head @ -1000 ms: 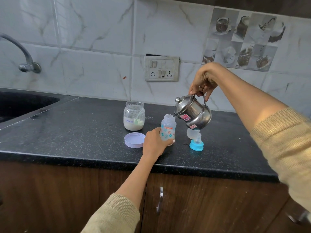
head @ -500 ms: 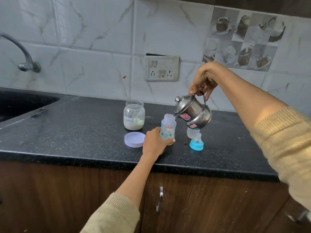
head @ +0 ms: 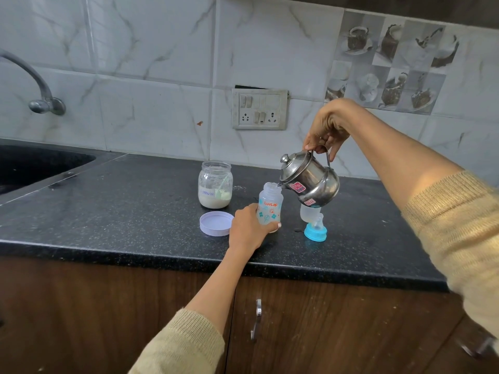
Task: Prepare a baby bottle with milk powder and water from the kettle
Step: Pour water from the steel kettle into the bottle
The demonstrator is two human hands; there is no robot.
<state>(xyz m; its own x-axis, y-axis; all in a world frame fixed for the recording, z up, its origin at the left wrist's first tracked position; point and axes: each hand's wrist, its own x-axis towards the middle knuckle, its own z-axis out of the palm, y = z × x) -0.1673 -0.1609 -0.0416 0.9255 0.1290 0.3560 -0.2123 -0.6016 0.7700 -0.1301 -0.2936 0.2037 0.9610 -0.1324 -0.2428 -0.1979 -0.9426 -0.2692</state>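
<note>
1. Your right hand (head: 328,129) grips the handle of one rounded, shiny steel kettle (head: 310,182), tilted with its spout at the bottle's mouth.
2. Your left hand (head: 249,229) wraps the base of one clear plastic bottle (head: 270,205), printed with flowers, upright on the speckled black counter (head: 121,211).
3. One glass jar (head: 215,184) of powder stands open behind its round lilac lid (head: 216,223).
4. One blue-ringed teat (head: 315,228) stands to the right of the bottle.

Right hand (head: 328,130) tips kettle (head: 310,182) (spout over bottle (head: 270,205)).
</note>
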